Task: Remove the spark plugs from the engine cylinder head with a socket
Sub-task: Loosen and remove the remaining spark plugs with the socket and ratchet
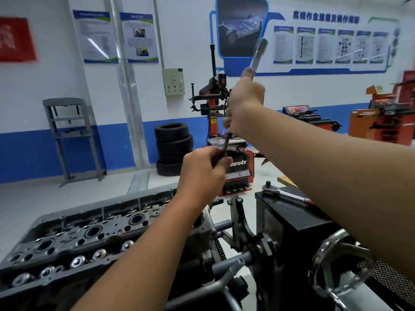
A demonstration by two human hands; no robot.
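The grey engine cylinder head (74, 236) lies at lower left on a stand, with several round spark plug wells along its middle. Both hands are raised above it, in front of me. My right hand (243, 106) grips a long chrome socket tool (258, 56) whose thick end sticks up past my thumb. A thin dark shaft (226, 141) runs down from that hand. My left hand (205, 173) grips the lower end of the shaft; what sits at that end is hidden by my fingers.
A ratchet wrench (285, 194) lies on a black box (292, 216) at right. The engine stand's handwheel (341, 263) is at lower right. Beyond are stacked tyres (174, 149), a red tyre changer (226, 140) and a grey rack (69, 135).
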